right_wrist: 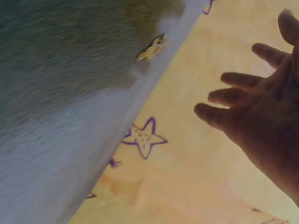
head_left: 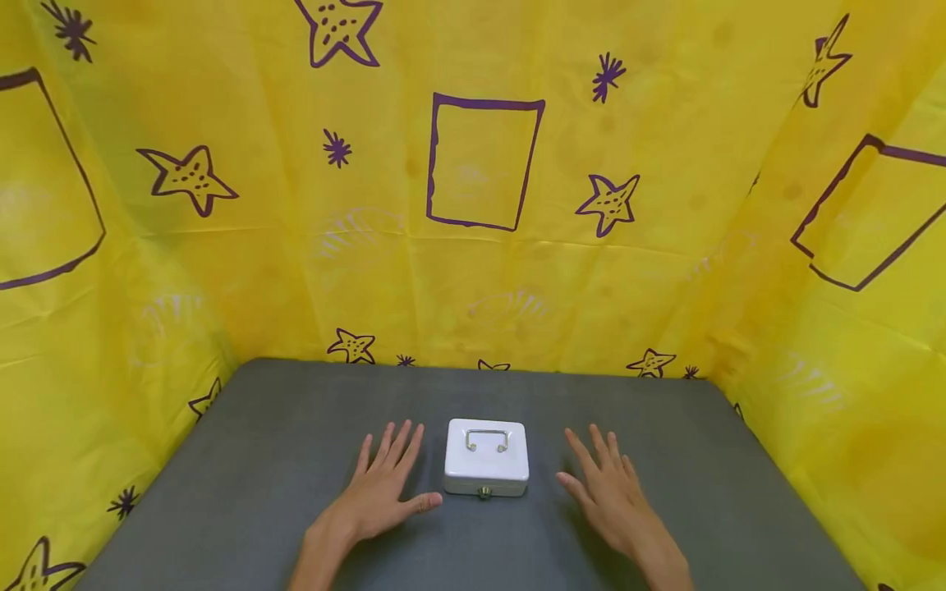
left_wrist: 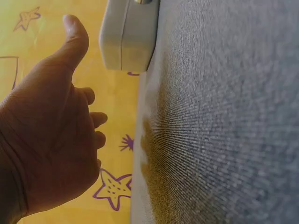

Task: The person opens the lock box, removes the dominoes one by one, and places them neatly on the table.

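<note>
A small white cash box (head_left: 486, 460) with a lid, a folded-down wire handle (head_left: 487, 435) and a metal lock (head_left: 484, 492) on its front stands shut on the grey table. To its left, my left hand (head_left: 377, 497) is held above the tabletop, fingers spread and thumb pointing toward the box's front corner. The left wrist view shows a gap between that thumb and the box (left_wrist: 128, 39). My right hand (head_left: 609, 497) hovers to the right of the box with fingers spread, holding nothing. Below it, the right wrist view shows a small gold-coloured metal piece (right_wrist: 152, 48), its kind unclear, which the head view hides.
The grey table (head_left: 332, 394) carries the box near its middle. Yellow cloth (head_left: 488, 287) printed with purple stars and frames hangs behind the table and along both sides.
</note>
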### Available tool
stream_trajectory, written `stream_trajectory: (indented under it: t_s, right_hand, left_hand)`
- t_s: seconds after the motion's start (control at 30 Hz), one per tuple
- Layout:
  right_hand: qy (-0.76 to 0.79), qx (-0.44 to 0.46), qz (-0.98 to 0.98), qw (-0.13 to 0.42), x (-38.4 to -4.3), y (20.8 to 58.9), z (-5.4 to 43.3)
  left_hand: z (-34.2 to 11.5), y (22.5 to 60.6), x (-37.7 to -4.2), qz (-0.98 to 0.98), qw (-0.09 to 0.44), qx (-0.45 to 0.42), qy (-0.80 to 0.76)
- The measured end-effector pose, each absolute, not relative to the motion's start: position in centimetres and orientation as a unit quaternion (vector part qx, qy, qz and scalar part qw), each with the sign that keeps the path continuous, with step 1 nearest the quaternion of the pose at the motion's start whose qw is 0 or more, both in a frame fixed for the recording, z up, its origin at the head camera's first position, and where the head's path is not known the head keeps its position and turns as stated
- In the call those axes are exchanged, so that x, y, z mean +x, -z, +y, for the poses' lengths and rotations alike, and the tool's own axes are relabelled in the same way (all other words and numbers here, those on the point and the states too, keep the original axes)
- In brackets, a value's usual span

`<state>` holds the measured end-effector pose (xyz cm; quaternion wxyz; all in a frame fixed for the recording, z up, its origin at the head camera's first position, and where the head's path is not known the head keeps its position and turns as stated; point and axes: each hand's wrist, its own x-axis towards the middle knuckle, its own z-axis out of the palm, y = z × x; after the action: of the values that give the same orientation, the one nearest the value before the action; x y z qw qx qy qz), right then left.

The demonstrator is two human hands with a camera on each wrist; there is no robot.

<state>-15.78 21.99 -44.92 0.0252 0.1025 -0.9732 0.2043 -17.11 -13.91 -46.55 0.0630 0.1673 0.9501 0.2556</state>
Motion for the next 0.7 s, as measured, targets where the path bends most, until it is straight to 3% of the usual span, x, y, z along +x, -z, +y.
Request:
stream_trajectory:
  t_s: [0.3,0.7]
  right_hand:
    - [-0.224,0.145,-0.962,-0.064,-17.9,44.2,20.8]
    - [-0.183,0.164,-0.957,-0.155,-20.7,44.4,19.2]
  left_hand:
    - [-13.7,47.0,-19.3,0.941,0.06,0.195,-0.268]
    - [-12.5,47.3,-21.6,0.941,0.114,0.194,-0.253]
